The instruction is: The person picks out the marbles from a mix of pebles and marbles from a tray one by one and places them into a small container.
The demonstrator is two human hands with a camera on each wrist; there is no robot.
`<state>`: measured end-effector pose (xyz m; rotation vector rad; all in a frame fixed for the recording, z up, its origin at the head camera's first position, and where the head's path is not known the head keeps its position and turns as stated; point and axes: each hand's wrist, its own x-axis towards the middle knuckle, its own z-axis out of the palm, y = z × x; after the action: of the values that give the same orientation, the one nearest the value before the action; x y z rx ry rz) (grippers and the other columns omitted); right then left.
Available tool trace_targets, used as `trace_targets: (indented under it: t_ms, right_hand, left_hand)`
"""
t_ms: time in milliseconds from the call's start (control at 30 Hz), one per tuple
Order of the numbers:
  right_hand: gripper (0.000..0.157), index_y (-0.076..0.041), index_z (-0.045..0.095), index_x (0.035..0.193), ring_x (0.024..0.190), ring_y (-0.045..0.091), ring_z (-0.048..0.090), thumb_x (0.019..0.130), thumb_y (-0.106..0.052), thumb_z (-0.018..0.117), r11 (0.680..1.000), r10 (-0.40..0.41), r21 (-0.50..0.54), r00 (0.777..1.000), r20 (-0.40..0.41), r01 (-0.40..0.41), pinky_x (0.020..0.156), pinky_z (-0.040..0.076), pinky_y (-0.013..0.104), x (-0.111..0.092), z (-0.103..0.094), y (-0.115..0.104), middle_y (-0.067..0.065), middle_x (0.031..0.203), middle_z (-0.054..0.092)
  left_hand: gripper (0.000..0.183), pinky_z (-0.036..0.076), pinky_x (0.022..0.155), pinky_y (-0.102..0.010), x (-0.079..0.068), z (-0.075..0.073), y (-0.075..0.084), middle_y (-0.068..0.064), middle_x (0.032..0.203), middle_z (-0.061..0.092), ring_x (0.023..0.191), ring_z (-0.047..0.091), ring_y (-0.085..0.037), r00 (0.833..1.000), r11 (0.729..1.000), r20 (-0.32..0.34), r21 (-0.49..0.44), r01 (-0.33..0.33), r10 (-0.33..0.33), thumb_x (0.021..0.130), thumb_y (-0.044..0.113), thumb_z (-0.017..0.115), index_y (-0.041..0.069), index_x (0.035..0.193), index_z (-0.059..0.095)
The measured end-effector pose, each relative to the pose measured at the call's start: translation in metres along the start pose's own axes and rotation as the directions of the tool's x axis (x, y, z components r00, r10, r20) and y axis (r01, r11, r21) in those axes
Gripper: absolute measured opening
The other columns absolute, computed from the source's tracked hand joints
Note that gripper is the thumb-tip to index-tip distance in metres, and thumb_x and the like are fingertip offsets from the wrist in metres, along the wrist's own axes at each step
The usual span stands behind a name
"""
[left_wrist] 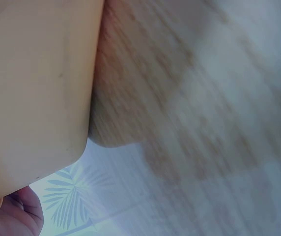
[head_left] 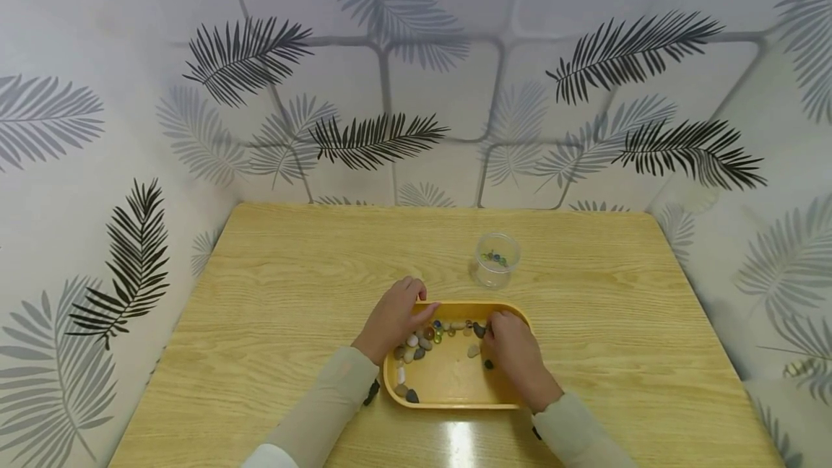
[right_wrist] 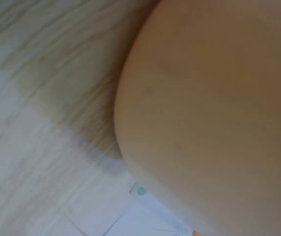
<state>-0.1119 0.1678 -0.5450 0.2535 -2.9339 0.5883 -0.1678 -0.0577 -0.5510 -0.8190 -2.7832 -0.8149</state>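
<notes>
A yellow tray lies on the table with pebbles and glass beads in it. My left hand holds its far left corner, thumb over the rim and fingers outside. Curled fingers of this hand also show beside the tray wall in the left wrist view. My right hand reaches into the tray's right side, fingertips down beside a dark pebble; whether they pinch anything is hidden. A pale pebble and a small dark one lie near it. Pebbles cluster at the left, with green beads alongside.
Behind the tray, toward the right, stands a clear plastic cup with green and blue glass beads inside. The wooden table meets leaf-patterned walls at its back and sides. More pebbles sit in the tray's near left corner.
</notes>
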Motion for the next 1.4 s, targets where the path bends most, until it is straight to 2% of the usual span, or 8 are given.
trace_targets:
  t_ms: [267, 367, 533, 633, 933, 1400]
  right_hand:
    - [0.006, -0.003, 0.061, 0.076, 0.063, 0.014, 0.051, 0.082, -0.002, 0.063, 0.998, 0.015, 0.064, 1.000, 0.016, -0.016, 0.058, 0.045, 0.030, 0.002, -0.013, -0.004, 0.003, 0.071, 0.056]
    - [0.003, -0.002, 0.064, 0.082, 0.067, 0.015, 0.055, 0.084, -0.004, 0.063, 0.995, 0.025, 0.096, 1.000, 0.016, -0.027, 0.060, 0.047, 0.030, 0.004, -0.021, -0.005, 0.004, 0.076, 0.060]
    - [0.011, 0.000, 0.066, 0.092, 0.078, 0.021, 0.061, 0.084, -0.007, 0.065, 0.993, 0.030, 0.117, 1.000, -0.004, -0.029, 0.067, 0.051, 0.034, 0.010, -0.035, -0.002, 0.009, 0.087, 0.063]
    - [0.012, 0.000, 0.066, 0.094, 0.079, 0.022, 0.061, 0.086, -0.009, 0.064, 0.991, 0.035, 0.127, 0.999, -0.005, -0.034, 0.067, 0.051, 0.034, 0.016, -0.042, 0.001, 0.010, 0.088, 0.063]
    - [0.017, -0.002, 0.067, 0.099, 0.078, 0.019, 0.061, 0.088, -0.015, 0.062, 0.965, 0.040, 0.260, 0.999, -0.012, -0.035, 0.067, 0.052, 0.034, 0.030, -0.058, 0.011, 0.008, 0.090, 0.064]
    - [0.018, -0.002, 0.066, 0.101, 0.079, 0.021, 0.061, 0.089, -0.015, 0.063, 0.948, 0.029, 0.317, 0.999, -0.039, -0.015, 0.070, 0.051, 0.037, 0.058, -0.065, 0.030, 0.008, 0.090, 0.064]
  left_hand:
    - [0.025, 0.036, 0.061, -0.025, 0.000, 0.002, -0.002, 0.006, 0.081, 0.043, 0.068, 0.038, -0.011, 1.000, 1.000, -0.001, 0.010, 0.005, -0.005, 0.091, 0.039, 0.058, 0.015, 0.090, 0.050]
    - [0.025, 0.037, 0.061, -0.025, 0.000, 0.001, -0.001, 0.005, 0.081, 0.043, 0.068, 0.039, -0.011, 1.000, 1.000, 0.002, 0.014, 0.006, -0.006, 0.091, 0.039, 0.057, 0.015, 0.090, 0.050]
    - [0.025, 0.036, 0.061, -0.026, -0.001, -0.001, 0.002, 0.004, 0.081, 0.044, 0.069, 0.039, -0.012, 1.000, 1.000, 0.016, -0.006, 0.023, -0.023, 0.092, 0.038, 0.057, 0.015, 0.089, 0.049]
    - [0.025, 0.036, 0.061, -0.026, -0.001, -0.002, 0.002, 0.003, 0.081, 0.045, 0.069, 0.039, -0.012, 0.999, 0.999, 0.018, -0.012, 0.030, -0.030, 0.091, 0.038, 0.058, 0.014, 0.089, 0.049]
    - [0.025, 0.036, 0.061, -0.026, -0.001, -0.001, 0.001, 0.004, 0.080, 0.044, 0.068, 0.039, -0.012, 1.000, 1.000, 0.008, -0.009, 0.022, -0.022, 0.091, 0.036, 0.059, 0.014, 0.089, 0.049]
    - [0.025, 0.037, 0.062, -0.026, 0.000, -0.001, 0.001, 0.005, 0.082, 0.043, 0.069, 0.039, -0.012, 0.999, 0.999, 0.022, -0.001, 0.032, -0.032, 0.091, 0.038, 0.058, 0.015, 0.089, 0.048]
